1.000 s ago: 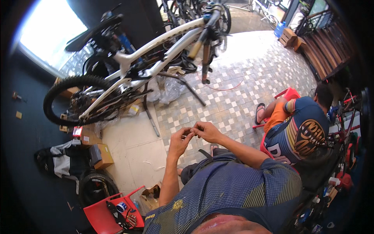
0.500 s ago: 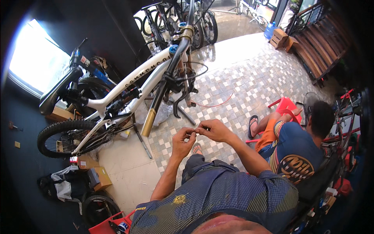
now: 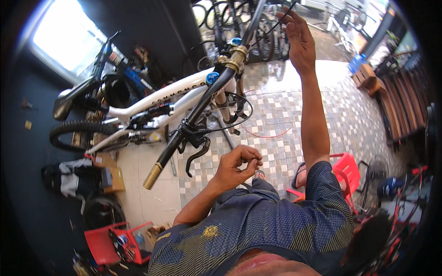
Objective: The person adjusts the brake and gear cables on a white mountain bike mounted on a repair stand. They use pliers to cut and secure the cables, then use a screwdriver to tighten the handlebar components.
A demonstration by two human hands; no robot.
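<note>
My left hand [image 3: 237, 169] is held in front of my waist, its thumb and fingers pinched together. Whatever lies in that pinch is too small to make out. My right arm stretches forward, and my right hand [image 3: 301, 43] is raised near the far end of the handlebar [image 3: 198, 108]. Its fingers are extended, with a thin black cable [image 3: 271, 30] crossing at the fingertips. The black bar has a bronze end [image 3: 154, 175] and a black brake lever [image 3: 197, 158]. It belongs to a white-framed bicycle [image 3: 138, 103], held up at left with a blue cap [image 3: 212, 77] by the bar.
A red chair [image 3: 347, 170] stands at right beside a seated person, whose dark hair [image 3: 368, 237] shows low down. Another red chair [image 3: 99, 244] holds small items at lower left. A red cable [image 3: 271, 136] hangs over the tiled floor. Several bicycles, a wooden bench [image 3: 405, 106] and boxes [image 3: 113, 179] stand around.
My right hand has left my left hand and reached forward to the black cable. My left hand stays pinched, slightly right and lower. The view has shifted, and the other person sits lower in it.
</note>
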